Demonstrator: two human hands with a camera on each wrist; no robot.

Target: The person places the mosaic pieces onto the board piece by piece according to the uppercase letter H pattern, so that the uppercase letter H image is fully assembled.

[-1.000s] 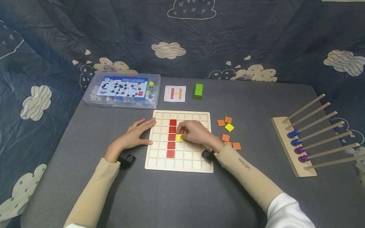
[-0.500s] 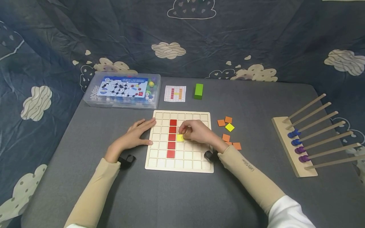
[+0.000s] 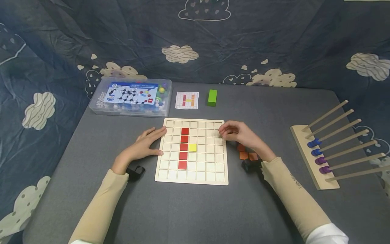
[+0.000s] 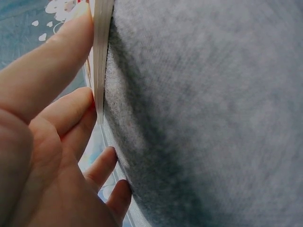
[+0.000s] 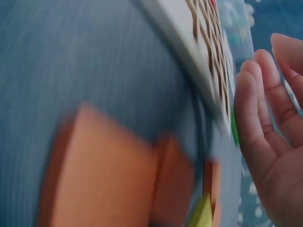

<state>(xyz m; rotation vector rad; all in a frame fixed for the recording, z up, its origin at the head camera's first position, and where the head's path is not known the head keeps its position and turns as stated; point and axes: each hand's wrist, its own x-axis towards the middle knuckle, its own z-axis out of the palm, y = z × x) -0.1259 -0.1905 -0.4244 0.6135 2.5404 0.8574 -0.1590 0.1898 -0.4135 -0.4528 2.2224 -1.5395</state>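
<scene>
My left hand [image 3: 138, 148] rests at the left edge of a wooden grid board [image 3: 207, 177], thumb and fingertips touching its rim. In the left wrist view those fingers [image 4: 52, 61] lie fairly straight along the board's side. On the board, red square tiles [image 3: 183, 147] form one column, with a yellow tile [image 3: 192, 147] beside the middle one. Over the board's right edge hovers my right hand [image 3: 240, 134], fingers loosely bent, nothing seen between them. Orange tiles [image 5: 102, 175] and a yellow tile [image 5: 203, 215] lie below it in the right wrist view; the hand partly hides the pile from the head camera.
Behind the board stand a clear plastic case [image 3: 131, 109], a small printed grid card [image 3: 187, 100] and a green block [image 3: 212, 98]. A wooden rack with upright pegs [image 3: 313, 159] and blue and purple beads stands at the right of the grey table [image 3: 189, 213].
My right hand has left the yellow tile in its square and moved right, to the board's right edge above the loose tiles. The left hand has stayed put.
</scene>
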